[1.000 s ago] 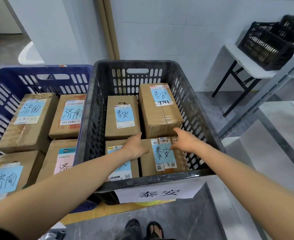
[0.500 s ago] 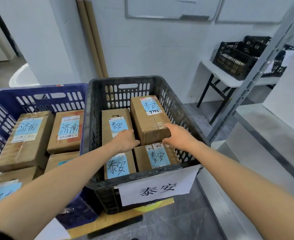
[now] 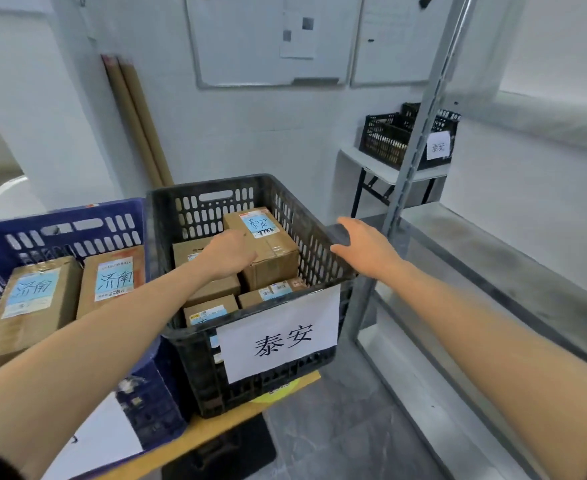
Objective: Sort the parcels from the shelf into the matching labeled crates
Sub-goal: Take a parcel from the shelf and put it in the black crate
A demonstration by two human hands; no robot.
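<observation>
Four parcels (image 3: 268,252) were found packed in the black crate (image 3: 188,362) labelled 泰安, beside the blue crate (image 3: 77,233). The left hand (image 3: 228,254) was held relaxed over the rear left parcel, nothing gripped; contact could not be determined. The right hand (image 3: 366,249) was spread above the black crate's right rim, holding nothing.

right hand (image 3: 364,247): popped up out of the black crate (image 3: 188,188), off the parcels, now spread loose over its right rim
left hand (image 3: 228,254): slid back from the front row onto the rear-left parcel (image 3: 188,249)
</observation>
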